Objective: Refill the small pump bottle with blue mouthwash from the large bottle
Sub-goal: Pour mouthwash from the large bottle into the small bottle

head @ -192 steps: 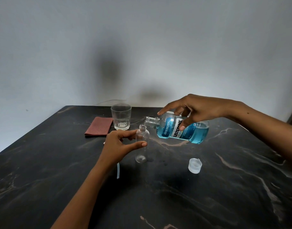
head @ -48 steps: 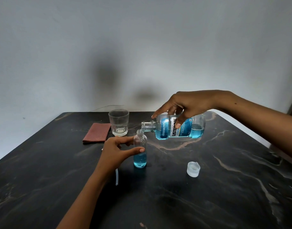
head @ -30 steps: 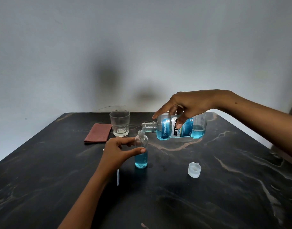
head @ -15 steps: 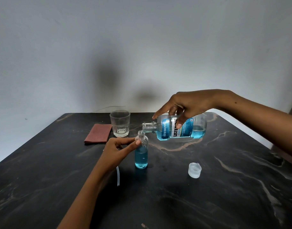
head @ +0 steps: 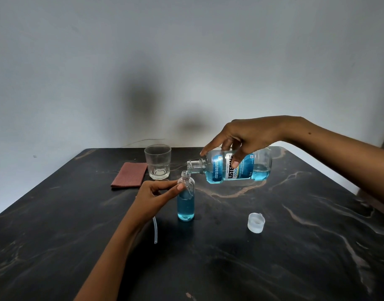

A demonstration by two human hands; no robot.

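Standing upright near table centre, the small clear plastic pump bottle (head: 186,197) had its pump off, neck open, blue liquid up to approx two-thirds of the body. Long axis vertical. Mouth sat directly under and just left of the lip of the large clear mouthwash bottle with blue-and-white label (head: 234,168), which lay almost horizontal in the air, neck pointing left, tilted slightly down. A thin stream seemed to run from lip into the small neck; hard to confirm, too fine to see well. Large btl roughly a third full, liquid pooled along its lower side.

Left hand (head: 153,195) was the nearer one: thumb and forefinger tips pinched the small bottle at its shoulder from the left side, steadying it; other fingers loosely curled. Right hand (head: 245,137) gripped the large bottle from above, fingers wrapped over the label, index finger stretched toward the neck.

Judgement: fill nearly done; next move prob. turns on levelling the large btl back up before the small one overflows, since neck is narrow and margin thin.

Round about, on the dark marbled table (head: 295,257): translucent plastic cap (head: 255,222) to the right, mouth up; clear dip tube (head: 155,230) lying by the left wrist; empty-looking clear drinking glass (head: 158,161) behind; folded reddish cloth (head: 130,177) left of glass.
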